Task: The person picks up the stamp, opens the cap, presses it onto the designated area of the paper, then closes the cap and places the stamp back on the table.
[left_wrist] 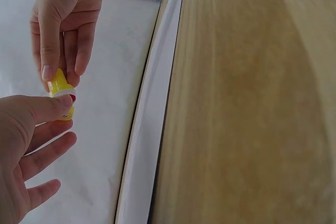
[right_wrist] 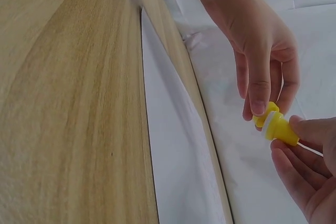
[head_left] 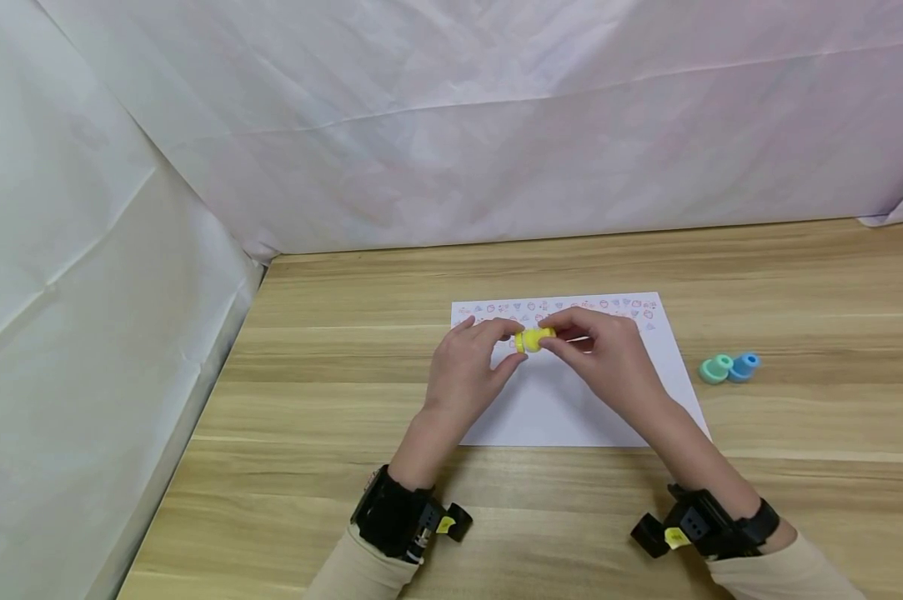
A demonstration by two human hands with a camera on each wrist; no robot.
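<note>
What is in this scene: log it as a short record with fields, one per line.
held item: small yellow stamp, pinched from both ends above the paper
left hand: fingers grip one end of the stamp
right hand: fingers grip the other end
paper: white sheet flat on the table, a row of small printed marks along its far edge
table: light wooden table
other items: green stamp and blue stamp, side by side to the right of the sheet
backdrop: white cloth behind and at left

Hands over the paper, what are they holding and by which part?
Both hold one small yellow stamp above the paper: the left hand pinches one end, the right hand pinches the other, fingertips only.
</note>
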